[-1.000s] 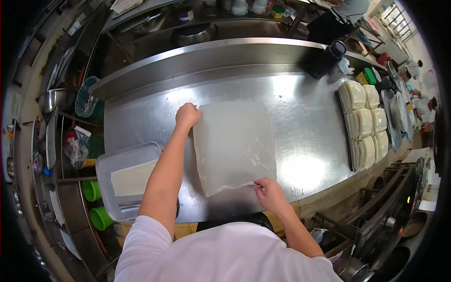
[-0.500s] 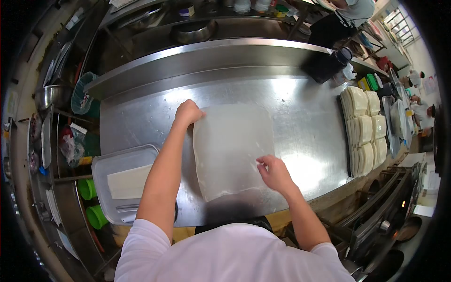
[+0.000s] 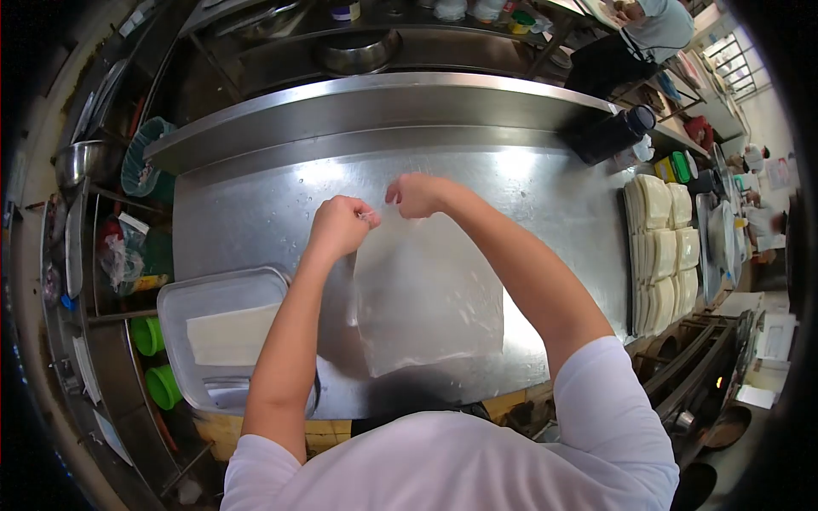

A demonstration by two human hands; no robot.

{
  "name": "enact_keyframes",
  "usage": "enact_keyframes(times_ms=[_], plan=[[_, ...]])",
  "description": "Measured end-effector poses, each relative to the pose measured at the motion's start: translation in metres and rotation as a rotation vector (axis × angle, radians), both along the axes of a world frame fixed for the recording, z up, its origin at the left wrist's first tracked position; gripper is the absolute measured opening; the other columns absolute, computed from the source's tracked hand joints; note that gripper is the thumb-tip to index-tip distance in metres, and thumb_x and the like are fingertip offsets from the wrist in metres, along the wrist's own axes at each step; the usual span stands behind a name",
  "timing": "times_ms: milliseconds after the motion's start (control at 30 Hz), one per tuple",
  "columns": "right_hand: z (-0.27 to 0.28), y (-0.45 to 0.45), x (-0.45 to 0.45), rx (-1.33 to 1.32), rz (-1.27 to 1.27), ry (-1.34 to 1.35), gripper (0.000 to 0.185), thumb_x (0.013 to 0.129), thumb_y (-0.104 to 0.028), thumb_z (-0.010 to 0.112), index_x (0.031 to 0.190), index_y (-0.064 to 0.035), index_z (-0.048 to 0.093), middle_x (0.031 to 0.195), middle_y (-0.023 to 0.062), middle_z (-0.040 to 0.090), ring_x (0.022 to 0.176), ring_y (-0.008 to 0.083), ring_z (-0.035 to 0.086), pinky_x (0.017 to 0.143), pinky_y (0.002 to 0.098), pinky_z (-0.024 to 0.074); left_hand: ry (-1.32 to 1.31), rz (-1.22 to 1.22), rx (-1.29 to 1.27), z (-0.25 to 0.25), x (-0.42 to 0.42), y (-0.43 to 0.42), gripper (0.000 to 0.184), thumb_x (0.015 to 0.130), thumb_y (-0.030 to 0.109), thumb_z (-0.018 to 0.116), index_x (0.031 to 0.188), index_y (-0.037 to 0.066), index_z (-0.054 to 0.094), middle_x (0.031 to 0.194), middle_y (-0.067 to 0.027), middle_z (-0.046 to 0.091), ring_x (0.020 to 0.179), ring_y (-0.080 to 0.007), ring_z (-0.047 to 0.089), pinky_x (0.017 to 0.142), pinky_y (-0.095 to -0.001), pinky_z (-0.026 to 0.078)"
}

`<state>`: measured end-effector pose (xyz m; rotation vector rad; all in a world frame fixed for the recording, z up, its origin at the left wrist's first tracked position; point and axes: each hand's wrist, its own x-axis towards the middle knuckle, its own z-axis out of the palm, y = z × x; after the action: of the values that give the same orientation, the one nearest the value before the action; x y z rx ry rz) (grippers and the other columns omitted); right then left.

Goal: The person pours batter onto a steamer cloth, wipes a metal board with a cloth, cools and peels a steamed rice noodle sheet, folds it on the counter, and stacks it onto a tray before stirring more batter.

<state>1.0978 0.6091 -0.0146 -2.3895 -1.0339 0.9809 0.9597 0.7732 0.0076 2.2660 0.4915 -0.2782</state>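
Observation:
A thin, translucent whitish sheet (image 3: 430,298) lies on the steel table (image 3: 554,213) in front of me. My left hand (image 3: 342,224) is closed at the sheet's far left corner, pinching its edge. Just right of it, my right hand (image 3: 414,196) is over the far edge with its fingers curled together; what lies between its fingertips is too small to make out. At the left, a pale flat slab (image 3: 230,335) rests in a clear plastic tray (image 3: 175,311).
Stacks of cream-coloured folded pieces (image 3: 660,255) stand on a dark tray at the right. A black bottle (image 3: 618,134) is at the back right, near a steel ledge (image 3: 383,106). Beyond it a person (image 3: 635,47) stands. Green containers (image 3: 162,386) sit at lower left.
My right hand has moved from the sheet's near right side up to its far edge, beside my left hand. The far edge now looks drawn in, and my left hand has shifted slightly nearer.

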Motion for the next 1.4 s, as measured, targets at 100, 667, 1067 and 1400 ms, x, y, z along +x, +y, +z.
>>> enact_keyframes(times_ms=[100, 667, 1067, 1400], plan=[[0.007, 0.008, 0.013, -0.465, 0.088, 0.151, 0.035, 0.076, -0.006, 0.061, 0.108, -0.0017, 0.074, 0.093, 0.0169, 0.075, 0.081, 0.0267, 0.073, 0.068, 0.0408, 0.057, -0.038, 0.002, -0.01, -0.007, 0.0, 0.006, 0.023, 0.084, 0.026, 0.084, 0.094, 0.006, 0.081, 0.079, -0.0124, 0.075, 0.073, -0.0229, 0.069, 0.071, -0.0377, 0.054], [-0.032, -0.166, 0.028, -0.157, -0.006, -0.387, 0.02, 0.083, -0.008, 0.061, 0.097, -0.0076, 0.076, 0.098, 0.0195, 0.074, 0.095, 0.0399, 0.07, 0.081, 0.0521, 0.0568, 0.067, -0.063, 0.058, -0.068, 0.035, 0.029, 0.028, 0.083, 0.032, 0.086, 0.097, 0.009, 0.082, 0.09, -0.011, 0.078, 0.083, -0.0247, 0.073, 0.08, -0.0385, 0.056], [0.022, -0.207, -0.062, 0.132, -0.432, -0.381, 0.012, 0.086, -0.008, 0.061, 0.088, -0.0032, 0.072, 0.088, 0.0226, 0.071, 0.084, 0.0425, 0.069, 0.076, 0.0508, 0.0548, -0.267, -0.025, 0.009, -0.021, -0.046, 0.008, 0.013, 0.087, 0.019, 0.079, 0.094, 0.009, 0.081, 0.09, -0.0114, 0.076, 0.081, -0.0257, 0.071, 0.074, -0.0378, 0.054], [-0.035, -0.253, -0.2, 0.129, -0.481, -0.397, 0.024, 0.091, -0.011, 0.064, 0.112, -0.0044, 0.073, 0.111, 0.0207, 0.073, 0.095, 0.0405, 0.071, 0.084, 0.0488, 0.0576, -0.281, -0.243, 0.195, -0.034, -0.201, -0.027, 0.011, 0.081, 0.014, 0.079, 0.091, 0.01, 0.08, 0.089, -0.0081, 0.072, 0.093, -0.0307, 0.065, 0.083, -0.0428, 0.054]])
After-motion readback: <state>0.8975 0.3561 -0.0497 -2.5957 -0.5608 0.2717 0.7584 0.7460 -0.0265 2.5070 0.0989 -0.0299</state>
